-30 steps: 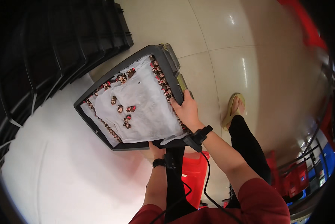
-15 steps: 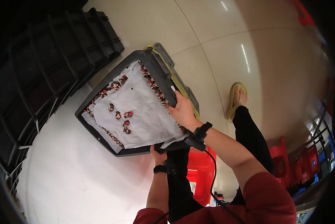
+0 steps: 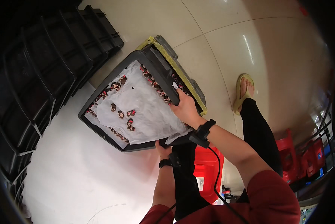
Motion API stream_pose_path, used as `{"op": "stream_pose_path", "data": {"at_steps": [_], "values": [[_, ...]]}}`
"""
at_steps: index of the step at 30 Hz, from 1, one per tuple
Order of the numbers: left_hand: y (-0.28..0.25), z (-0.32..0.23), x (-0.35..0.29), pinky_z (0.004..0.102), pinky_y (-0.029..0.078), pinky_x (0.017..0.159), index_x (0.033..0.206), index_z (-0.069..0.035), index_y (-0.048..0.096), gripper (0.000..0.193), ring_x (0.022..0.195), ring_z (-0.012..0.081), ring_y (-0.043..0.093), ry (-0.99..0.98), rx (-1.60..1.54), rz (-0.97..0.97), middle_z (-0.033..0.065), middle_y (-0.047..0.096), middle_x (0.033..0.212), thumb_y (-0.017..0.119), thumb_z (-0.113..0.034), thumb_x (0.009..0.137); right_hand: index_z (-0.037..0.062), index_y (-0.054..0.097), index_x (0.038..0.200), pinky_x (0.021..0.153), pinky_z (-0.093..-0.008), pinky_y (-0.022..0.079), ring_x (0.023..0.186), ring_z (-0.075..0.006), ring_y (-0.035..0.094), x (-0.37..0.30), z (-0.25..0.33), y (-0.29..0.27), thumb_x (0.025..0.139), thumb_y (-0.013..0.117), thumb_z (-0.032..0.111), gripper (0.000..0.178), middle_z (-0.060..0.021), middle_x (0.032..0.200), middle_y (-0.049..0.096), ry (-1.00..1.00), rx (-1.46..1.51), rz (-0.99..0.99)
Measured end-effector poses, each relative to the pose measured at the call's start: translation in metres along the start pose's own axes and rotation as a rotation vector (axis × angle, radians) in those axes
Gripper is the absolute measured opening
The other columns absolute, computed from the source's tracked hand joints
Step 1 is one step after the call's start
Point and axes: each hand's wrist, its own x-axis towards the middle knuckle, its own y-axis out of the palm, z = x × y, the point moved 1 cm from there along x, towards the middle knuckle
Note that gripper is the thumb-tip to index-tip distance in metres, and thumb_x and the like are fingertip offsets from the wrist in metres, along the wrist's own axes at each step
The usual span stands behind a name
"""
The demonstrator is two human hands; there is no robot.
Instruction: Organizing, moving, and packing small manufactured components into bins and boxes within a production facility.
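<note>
I hold a dark grey tray (image 3: pixel 100 128) tilted above the white table (image 3: pixel 74 179). White paper (image 3: pixel 145 108) lines it, with several small red-brown pieces (image 3: pixel 123 114) scattered on it and along its edges. My right hand (image 3: pixel 185 109) grips the tray's right rim, fingers over the edge. My left hand (image 3: pixel 163 150) holds the near edge from below, mostly hidden under the tray. Both wrists wear black bands, and a cable runs from the right one. Under the tray's far side sits another tray with a yellow rim (image 3: pixel 182 74).
Stacked black crates (image 3: pixel 40 74) fill the left side. A red plastic stool (image 3: pixel 204 168) stands on the tiled floor below my arms, more red stools (image 3: pixel 305 156) at the right. My foot in a sandal (image 3: pixel 244 91) rests on the glossy floor.
The tray has swung up and to the right in view, more tilted. Both hands kept their grip on it.
</note>
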Motion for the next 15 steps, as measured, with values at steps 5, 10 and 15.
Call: {"op": "stream_pose_path", "data": {"at_steps": [5,10,15], "values": [[0.004,0.000,-0.002,0.0382,0.041,0.085,0.101,-0.008,0.057,0.033,0.100,0.0247,0.053,-0.019,-0.018,-0.046,0.0041,0.058,0.106,0.043,-0.031,0.082,0.0000,0.050,0.098,0.058,-0.0350,0.042,0.065,-0.0370,0.053,-0.001,0.002,0.003,0.063,0.059,0.007,0.036,-0.0203,0.068,0.053,0.000,0.013,-0.045],[-0.011,0.001,0.009,0.0369,0.042,0.085,0.101,-0.008,0.057,0.031,0.099,0.0233,0.053,-0.075,-0.059,-0.063,0.0042,0.058,0.105,0.044,-0.030,0.082,-0.0005,0.050,0.094,0.054,-0.0329,0.042,0.057,-0.0302,0.055,-0.003,-0.003,0.010,0.063,0.058,0.008,0.033,-0.0171,0.063,0.054,-0.102,0.010,-0.168],[0.001,0.000,0.006,0.0371,0.042,0.087,0.101,-0.008,0.056,0.030,0.099,0.0232,0.053,-0.084,-0.173,-0.035,0.0045,0.058,0.105,0.044,-0.029,0.082,-0.0015,0.051,0.090,0.051,-0.0323,0.042,0.052,-0.0231,0.053,-0.001,0.004,0.007,0.063,0.057,0.008,0.030,-0.0141,0.057,0.051,0.053,0.004,-0.058]]}}
